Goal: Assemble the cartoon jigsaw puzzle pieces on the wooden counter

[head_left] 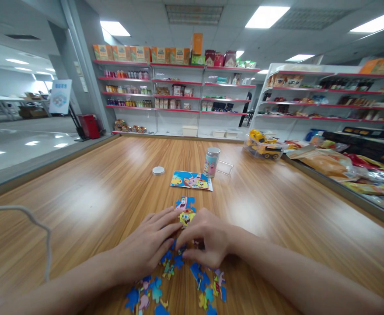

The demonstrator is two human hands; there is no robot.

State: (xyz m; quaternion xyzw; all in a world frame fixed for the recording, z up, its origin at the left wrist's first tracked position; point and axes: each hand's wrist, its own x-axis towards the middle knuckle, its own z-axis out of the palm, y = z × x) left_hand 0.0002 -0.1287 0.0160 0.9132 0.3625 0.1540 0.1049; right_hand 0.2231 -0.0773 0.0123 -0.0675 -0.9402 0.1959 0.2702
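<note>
Joined puzzle pieces (186, 215) with a yellow cartoon face and a pink figure lie on the wooden table in front of me. My left hand (149, 239) rests flat at their left side, fingers spread and fingertips at their edge. Just below the joined part, my right hand (205, 238) bends over the pieces, thumb and index finger close around a small blue piece that is partly hidden. Loose pieces (156, 288) are scattered below the left hand, and more loose pieces (208, 284) lie below the right. Beyond them is a picture card (192, 180) with matching cartoon figures.
A cartoon tin (211, 162) stands by the card, with a wire stand (225, 168) to its right and a round lid (158, 170) further left. A clear box (264, 146) holds yellow toy trucks. A cable (39, 223) crosses the left side; bagged goods (329, 166) line the right.
</note>
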